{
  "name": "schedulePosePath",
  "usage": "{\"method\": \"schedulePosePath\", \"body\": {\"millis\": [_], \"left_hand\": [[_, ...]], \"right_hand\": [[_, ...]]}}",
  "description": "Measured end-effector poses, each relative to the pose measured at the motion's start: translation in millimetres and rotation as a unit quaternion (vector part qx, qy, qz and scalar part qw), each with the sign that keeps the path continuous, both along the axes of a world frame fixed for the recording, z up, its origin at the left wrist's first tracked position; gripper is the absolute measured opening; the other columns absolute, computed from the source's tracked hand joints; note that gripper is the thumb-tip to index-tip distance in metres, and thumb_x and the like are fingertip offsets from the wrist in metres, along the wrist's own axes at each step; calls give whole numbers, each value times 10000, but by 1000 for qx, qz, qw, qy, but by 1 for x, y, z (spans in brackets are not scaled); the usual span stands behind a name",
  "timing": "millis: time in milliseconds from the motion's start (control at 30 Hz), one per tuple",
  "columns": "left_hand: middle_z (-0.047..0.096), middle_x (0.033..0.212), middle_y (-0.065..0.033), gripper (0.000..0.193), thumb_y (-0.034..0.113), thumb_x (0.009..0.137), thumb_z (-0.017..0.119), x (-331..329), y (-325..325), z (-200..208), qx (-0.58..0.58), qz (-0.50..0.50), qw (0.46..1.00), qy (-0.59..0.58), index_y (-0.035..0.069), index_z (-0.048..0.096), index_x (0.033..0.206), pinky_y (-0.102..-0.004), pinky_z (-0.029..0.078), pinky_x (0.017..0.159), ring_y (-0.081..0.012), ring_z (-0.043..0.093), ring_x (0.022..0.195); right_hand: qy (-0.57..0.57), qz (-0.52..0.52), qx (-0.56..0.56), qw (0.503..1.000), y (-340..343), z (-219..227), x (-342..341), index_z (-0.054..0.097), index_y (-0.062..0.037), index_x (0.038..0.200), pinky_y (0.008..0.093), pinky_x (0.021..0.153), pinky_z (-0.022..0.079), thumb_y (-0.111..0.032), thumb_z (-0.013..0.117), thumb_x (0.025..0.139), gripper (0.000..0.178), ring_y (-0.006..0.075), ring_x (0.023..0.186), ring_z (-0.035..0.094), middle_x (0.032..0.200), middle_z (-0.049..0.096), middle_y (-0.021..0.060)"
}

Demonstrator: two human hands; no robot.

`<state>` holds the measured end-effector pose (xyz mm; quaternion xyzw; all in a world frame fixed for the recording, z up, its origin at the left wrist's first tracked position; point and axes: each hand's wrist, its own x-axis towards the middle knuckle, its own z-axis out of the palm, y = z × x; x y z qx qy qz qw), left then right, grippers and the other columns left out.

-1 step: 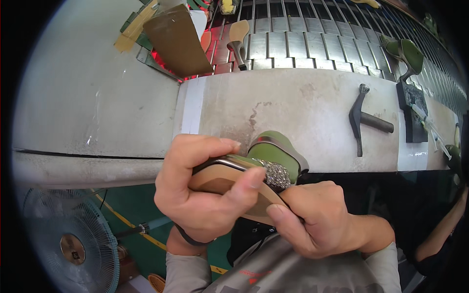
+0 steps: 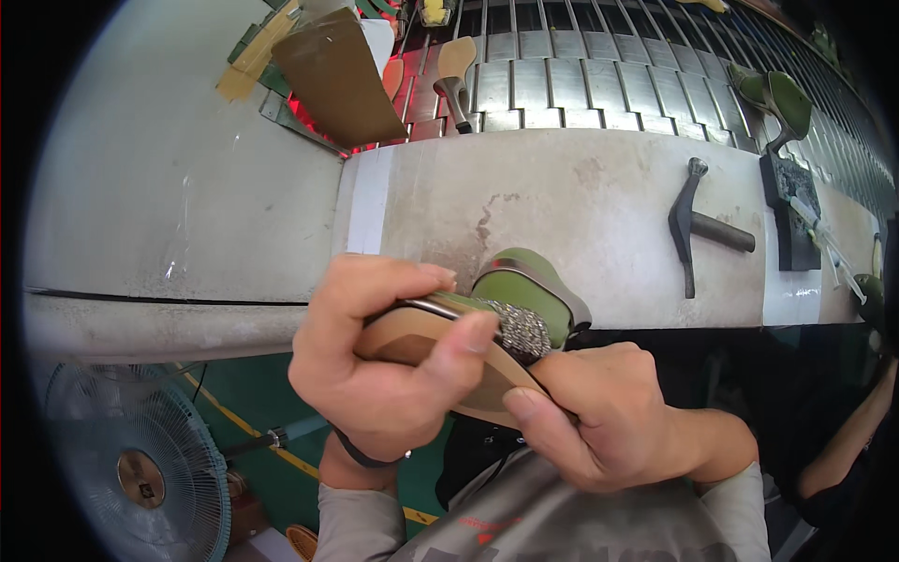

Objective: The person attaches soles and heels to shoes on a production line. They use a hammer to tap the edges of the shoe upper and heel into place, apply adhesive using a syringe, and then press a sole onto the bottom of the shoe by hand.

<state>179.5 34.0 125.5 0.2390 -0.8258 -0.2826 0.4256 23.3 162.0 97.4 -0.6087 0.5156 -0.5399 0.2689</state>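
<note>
A shoe on a green shoe last [image 2: 532,298] is held between my two hands, tilted above the front edge of the bench. It has a glittery silver band [image 2: 521,330] and a tan sole [image 2: 485,398] turned toward me. My left hand [image 2: 361,370] wraps around one end of the shoe, its thumb lying across the sole and its fingers over the far side. At the other end, my right hand [image 2: 609,421] pinches the sole's edge between thumb and bent fingers. Those fingers hide part of the shoe.
A hammer [image 2: 691,225] and a black block [image 2: 791,215] lie on the bench [image 2: 599,225] at right. Beyond are a metal slatted conveyor [image 2: 599,84], a loose sole piece with a heel [image 2: 456,80] and another green last [image 2: 782,103]. A fan [image 2: 140,459] stands lower left; another person's arm [image 2: 843,440] shows at right.
Both hands and the shoe have shifted very slightly to the left. My grip on the shoe looks the same.
</note>
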Motion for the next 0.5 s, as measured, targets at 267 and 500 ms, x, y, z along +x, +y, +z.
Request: {"method": "schedulePosePath", "body": {"millis": [267, 500], "left_hand": [[759, 976, -119, 152, 97, 972, 754, 9, -36, -16, 212, 53, 968, 126, -24, 722, 1058, -312, 570, 830, -186, 731, 879], [767, 994, -127, 166, 107, 978, 750, 16, -45, -19, 261, 34, 949, 172, -31, 729, 1068, -314, 564, 839, -181, 720, 876]], "right_hand": [[-7, -9, 37, 999, -8, -27, 0, 673, -7, 910, 388, 491, 464, -125, 761, 975, 160, 287, 513, 587, 645, 568, 115], [-11, 2, 41, 999, -23, -28, 5, 572, -30, 853, 448, 489, 459, -118, 702, 1010, 222, 371, 532, 595, 628, 565, 140]]}}
